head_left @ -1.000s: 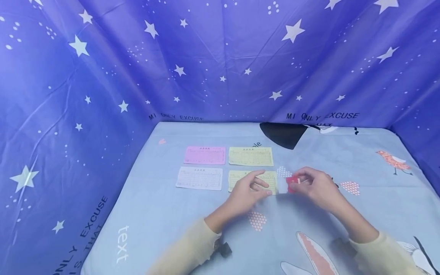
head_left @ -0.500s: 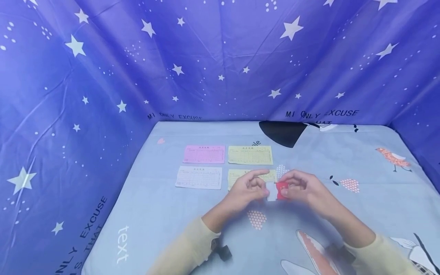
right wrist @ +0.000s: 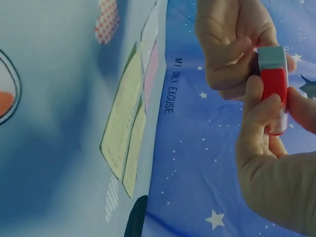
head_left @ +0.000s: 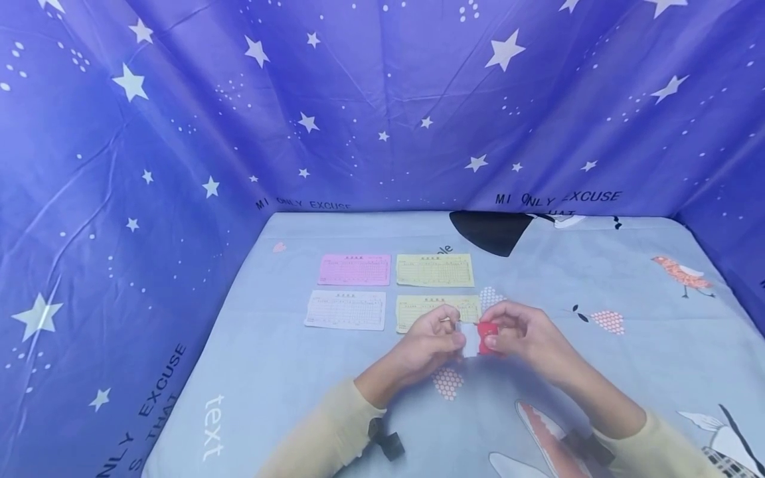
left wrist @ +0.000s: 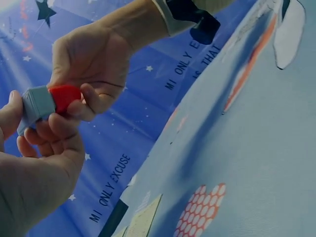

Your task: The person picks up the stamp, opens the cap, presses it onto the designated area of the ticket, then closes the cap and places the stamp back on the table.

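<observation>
A small red stamp with a pale, boxy cap is between my two hands, above the near edge of the lower right yellow slip. My left hand pinches the pale cap, thumb on the near side. From the right, my right hand grips the red body with thumb and fingers. In the left wrist view the cap meets the red body without a visible gap. The right wrist view also shows the red body joined to the cap.
Printed slips lie in two rows on the pale blue patterned cloth: a pink slip and a yellow slip behind, a white slip in front on the left. A purple star-print curtain encloses the back and sides.
My right hand has moved left and nearer with the stamp. My left hand, earlier over the yellow slip with fingers apart, has come to hold the pale cap.
</observation>
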`<state>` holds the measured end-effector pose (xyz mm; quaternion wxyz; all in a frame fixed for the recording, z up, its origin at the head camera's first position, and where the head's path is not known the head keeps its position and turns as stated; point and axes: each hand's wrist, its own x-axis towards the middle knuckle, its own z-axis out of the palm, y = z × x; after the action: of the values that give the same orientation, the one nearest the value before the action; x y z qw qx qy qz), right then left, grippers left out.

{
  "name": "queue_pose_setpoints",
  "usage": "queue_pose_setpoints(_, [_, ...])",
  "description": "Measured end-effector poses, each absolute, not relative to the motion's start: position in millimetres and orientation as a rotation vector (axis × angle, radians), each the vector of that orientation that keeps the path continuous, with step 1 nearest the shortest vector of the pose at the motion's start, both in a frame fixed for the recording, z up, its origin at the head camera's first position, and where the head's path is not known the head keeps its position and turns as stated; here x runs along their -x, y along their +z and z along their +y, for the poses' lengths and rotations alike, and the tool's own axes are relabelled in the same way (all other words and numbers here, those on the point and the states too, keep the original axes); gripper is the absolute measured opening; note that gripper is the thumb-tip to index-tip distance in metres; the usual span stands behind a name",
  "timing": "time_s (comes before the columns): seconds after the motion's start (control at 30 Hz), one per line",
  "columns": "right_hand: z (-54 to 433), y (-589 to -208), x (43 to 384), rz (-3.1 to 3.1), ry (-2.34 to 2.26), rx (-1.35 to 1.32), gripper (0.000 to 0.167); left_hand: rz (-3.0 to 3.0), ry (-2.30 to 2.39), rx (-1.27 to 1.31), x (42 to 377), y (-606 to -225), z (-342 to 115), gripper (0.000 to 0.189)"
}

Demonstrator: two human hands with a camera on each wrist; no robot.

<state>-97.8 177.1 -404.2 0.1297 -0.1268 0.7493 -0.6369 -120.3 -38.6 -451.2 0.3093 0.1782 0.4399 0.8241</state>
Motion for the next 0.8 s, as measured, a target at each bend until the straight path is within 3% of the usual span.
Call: queue_pose_setpoints(0.8, [169,-417,97,2.507,-1.643,0.257,0.022,1.351,2.196,-0.428,116,-467,-38,0.022])
